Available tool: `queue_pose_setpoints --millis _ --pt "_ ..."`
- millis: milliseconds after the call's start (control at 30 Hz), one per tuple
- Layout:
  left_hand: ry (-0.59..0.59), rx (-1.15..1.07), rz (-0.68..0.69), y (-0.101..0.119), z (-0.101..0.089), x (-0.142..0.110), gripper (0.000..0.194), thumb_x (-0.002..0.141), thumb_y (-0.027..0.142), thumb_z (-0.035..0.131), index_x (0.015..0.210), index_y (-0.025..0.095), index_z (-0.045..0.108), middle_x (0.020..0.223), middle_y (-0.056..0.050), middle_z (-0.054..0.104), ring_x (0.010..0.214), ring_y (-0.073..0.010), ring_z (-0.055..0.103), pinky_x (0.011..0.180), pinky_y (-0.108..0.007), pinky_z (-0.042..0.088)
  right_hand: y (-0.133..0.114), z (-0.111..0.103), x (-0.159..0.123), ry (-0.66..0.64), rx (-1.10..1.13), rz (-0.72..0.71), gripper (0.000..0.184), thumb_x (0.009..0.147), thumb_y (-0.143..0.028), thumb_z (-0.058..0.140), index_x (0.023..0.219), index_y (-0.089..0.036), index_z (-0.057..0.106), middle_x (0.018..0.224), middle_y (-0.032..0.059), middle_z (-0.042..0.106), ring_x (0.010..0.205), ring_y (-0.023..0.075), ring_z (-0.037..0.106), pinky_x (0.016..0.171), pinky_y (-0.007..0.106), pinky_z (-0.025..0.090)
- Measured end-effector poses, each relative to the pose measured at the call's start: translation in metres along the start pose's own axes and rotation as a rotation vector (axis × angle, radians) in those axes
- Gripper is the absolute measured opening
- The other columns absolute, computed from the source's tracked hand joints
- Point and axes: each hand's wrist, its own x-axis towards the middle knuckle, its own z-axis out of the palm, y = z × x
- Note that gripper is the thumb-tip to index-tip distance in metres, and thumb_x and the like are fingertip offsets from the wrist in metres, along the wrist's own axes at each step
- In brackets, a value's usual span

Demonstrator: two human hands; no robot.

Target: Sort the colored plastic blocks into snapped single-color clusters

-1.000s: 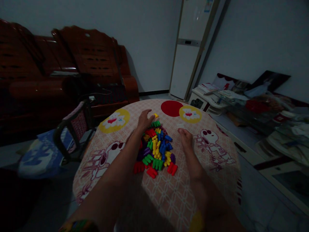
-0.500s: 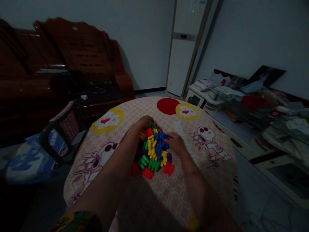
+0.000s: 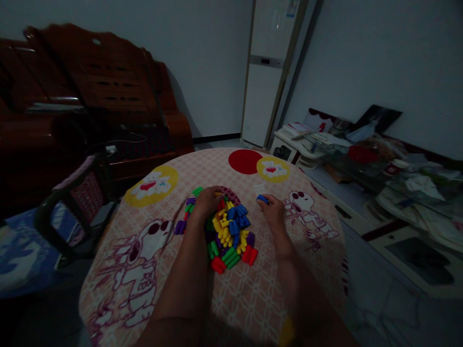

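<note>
A heap of small coloured plastic pieces, red, green, yellow, blue and purple, lies in the middle of a round table with a pink cartoon cloth. My left hand rests curled on the far left side of the heap, its fingers bent over some pieces. My right hand is just right of the heap and pinches a blue piece at its fingertips. A few green and purple pieces lie loose to the left of my left hand.
A dark chair stands at the table's left edge. A dark red wooden sofa fills the back left. A tall white cabinet stands against the far wall. Low white furniture piled with papers and clutter runs along the right.
My right hand has drawn a blue piece out of the heap and moved right. My left hand has shifted left along the heap, and a few pieces now lie loose on that side.
</note>
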Motion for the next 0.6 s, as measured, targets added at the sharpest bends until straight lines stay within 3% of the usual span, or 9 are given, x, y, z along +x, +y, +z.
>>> queue_pose_setpoints --millis 133,233,300,467,600 --pt "-0.053 0.057 0.026 0.003 0.004 -0.001 0.03 0.085 0.033 0.055 0.104 0.02 0.075 0.111 -0.012 0.074 0.106 -0.0289 0.067 0.094 -0.038 0.05 0.008 -0.042 0.021 0.185 -0.143 0.012 0.023 0.068 -0.031 0.063 0.085 -0.02 0.075 0.084 0.0059 0.073 0.079 0.0238 0.065 0.082 0.039 0.054" --pt "-0.061 0.069 0.053 0.003 0.003 0.0 0.032 0.084 0.034 0.054 0.104 0.02 0.075 0.116 -0.013 0.073 0.105 -0.0296 0.067 0.092 -0.039 0.051 0.017 -0.074 0.035 0.317 -0.358 -0.07 0.021 0.065 -0.021 0.056 0.076 -0.019 0.074 0.095 0.0112 0.074 0.094 0.0263 0.065 0.093 0.041 0.051" --pt "-0.056 0.046 0.074 0.002 0.004 0.002 0.032 0.085 0.034 0.054 0.105 0.021 0.074 0.115 -0.011 0.074 0.103 -0.0281 0.068 0.091 -0.038 0.052 0.024 -0.087 0.04 0.329 -0.449 -0.083 0.023 0.062 -0.017 0.054 0.074 -0.019 0.074 0.103 0.0133 0.073 0.103 0.0276 0.064 0.1 0.043 0.048" --pt "-0.043 0.037 0.075 -0.003 0.005 0.003 0.031 0.083 0.035 0.055 0.105 0.021 0.074 0.114 -0.01 0.075 0.104 -0.0274 0.068 0.092 -0.036 0.052 0.038 -0.089 0.04 0.239 -0.445 -0.091 0.031 0.066 -0.018 0.053 0.087 -0.02 0.076 0.108 0.0109 0.073 0.111 0.0269 0.063 0.107 0.045 0.044" --pt "-0.051 -0.021 0.109 0.002 0.001 0.002 0.03 0.082 0.037 0.057 0.102 0.023 0.074 0.116 -0.01 0.075 0.105 -0.0283 0.068 0.096 -0.038 0.051 0.039 -0.081 0.036 0.287 -0.41 -0.061 0.045 0.067 -0.018 0.055 0.108 -0.019 0.071 0.115 0.011 0.071 0.11 0.0261 0.063 0.106 0.045 0.044"
